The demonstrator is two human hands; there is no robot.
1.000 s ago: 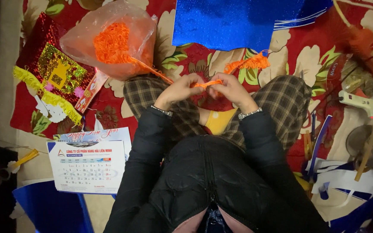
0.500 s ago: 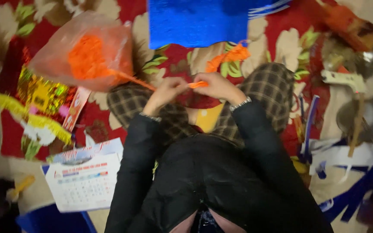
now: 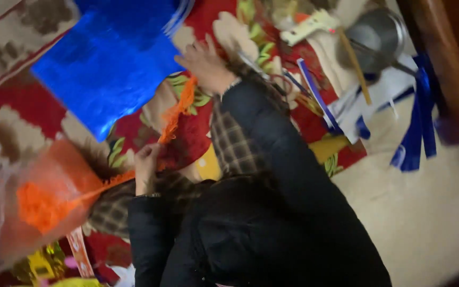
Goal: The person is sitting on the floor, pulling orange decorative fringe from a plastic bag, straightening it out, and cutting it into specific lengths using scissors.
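The left hand (image 3: 145, 169) is closed, pinching an orange fuzzy strip (image 3: 175, 114) that goes up from it toward the shiny blue sheet (image 3: 111, 64). The right hand (image 3: 206, 65) is stretched out past the strip's top end, with fingers spread open and holding nothing. A clear bag of orange strips (image 3: 38, 204) lies just left of the left hand.

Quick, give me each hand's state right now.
Left hand: closed, grip pinching the orange fringe strip.
Right hand: open, fingers spread, holding nothing, beside the blue foil sheet.
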